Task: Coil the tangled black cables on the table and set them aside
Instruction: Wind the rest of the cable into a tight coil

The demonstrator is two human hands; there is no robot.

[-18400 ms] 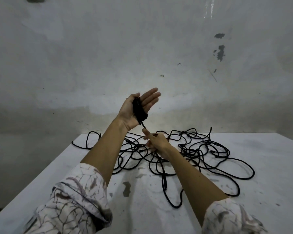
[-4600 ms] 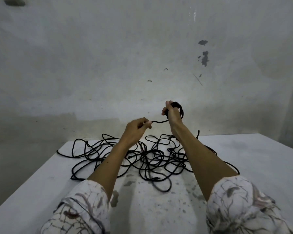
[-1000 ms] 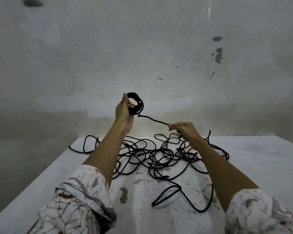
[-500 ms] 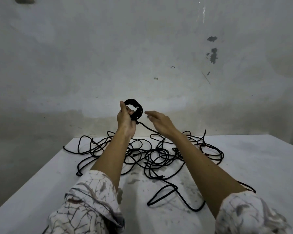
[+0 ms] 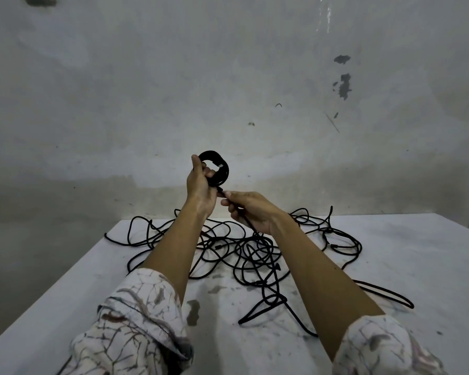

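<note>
Change: since half a second ago the right hand (image 5: 251, 212), then spread open beside the coil, has closed onto the strand just below it; the left hand (image 5: 201, 185) keeps the coil raised.
Wall: grey, stained plaster behind the table, with dark chipped patches at upper right.
Table (image 5: 404, 253): white top, scuffed and spotted, dark stain near the left sleeve (image 5: 136, 328).
Tangled cables (image 5: 244, 247): loose black heap lying on the middle of the table, loops spread to left and right; one long loop runs toward the near right edge, another folds to a point in front of the heap.
Forearms: both bare, reaching forward above the heap; patterned white sleeves pushed up, right sleeve (image 5: 385, 347) at lower right.
Left hand: raised above the far table edge, fingers and thumb curled round the near side of the coil.
Right hand: just right of and below the left, touching or nearly touching it; fingers closed on the strand, which passes through the fist and drops to the heap.
Coil (image 5: 218, 169): small black ring of wound cable, held upright in the air, clear of the table.
</note>
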